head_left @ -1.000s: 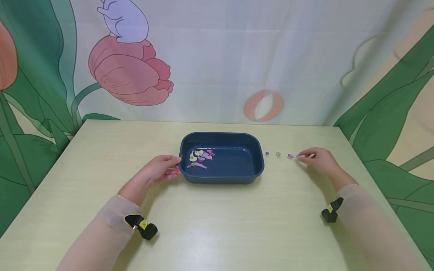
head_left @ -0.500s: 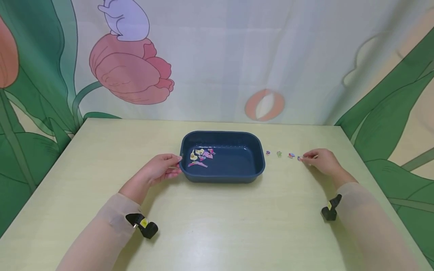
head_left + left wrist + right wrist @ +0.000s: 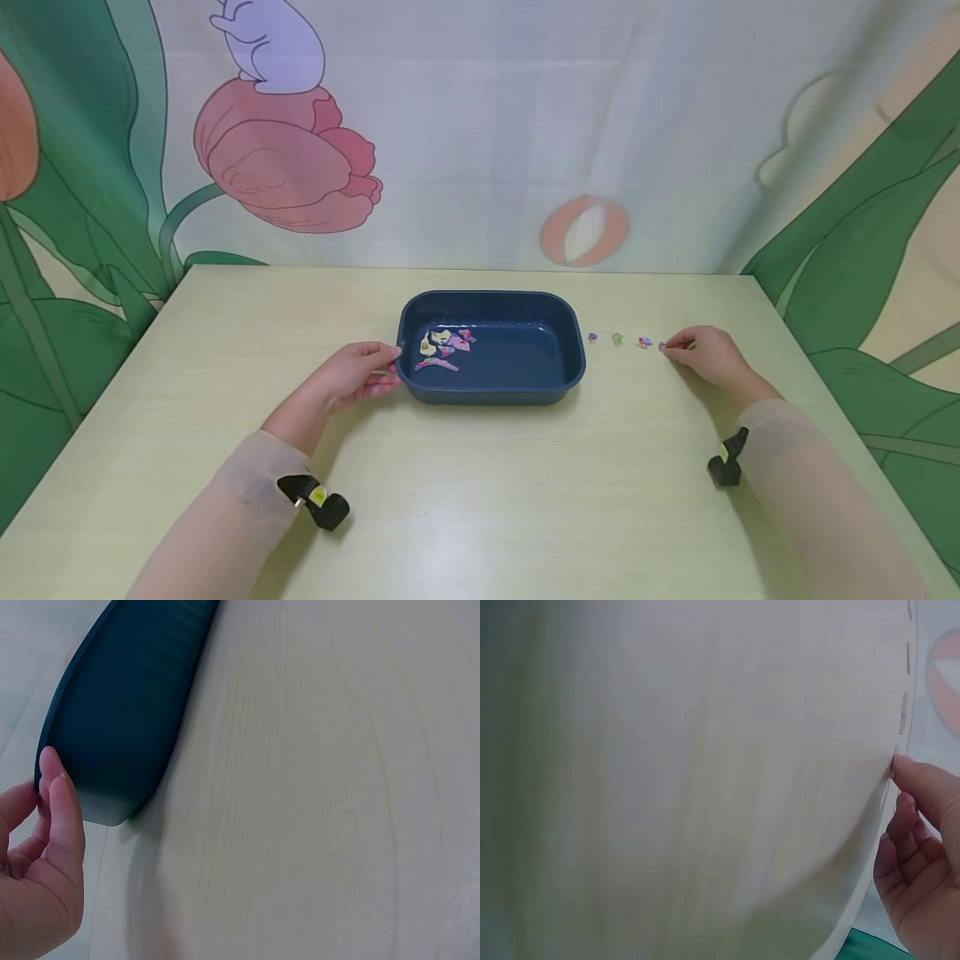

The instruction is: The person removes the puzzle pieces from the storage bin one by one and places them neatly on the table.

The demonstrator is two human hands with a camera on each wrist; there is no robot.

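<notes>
A dark blue rectangular tray [image 3: 517,395] stands on the table. My left hand [image 3: 352,375] is at its left end, thumb and finger pinching the rim; the left wrist view shows this hand [image 3: 49,862] against the tray's wall [image 3: 127,697]. Right of the tray, small flat colourful cut-outs lie in a row: a purple one [image 3: 592,338], a green one [image 3: 617,340] and a multicoloured one [image 3: 643,342]. At the row's right end my right hand [image 3: 705,350] pinches another small cut-out [image 3: 662,347], mostly covered by the fingertips. Seen from the right wrist, that hand [image 3: 922,847] has fingertips at the tabletop.
Inside the tray, at its left, lie several colourful cut-outs [image 3: 437,364]. The pale wooden table [image 3: 480,492] reaches back to a printed curtain [image 3: 465,150]. A small black camera [image 3: 318,502] is worn on each wrist.
My right hand has shifted slightly right and set its small cut-out down at the end of the row, with the fingertips still on it. The left hand and the tray keep their places.
</notes>
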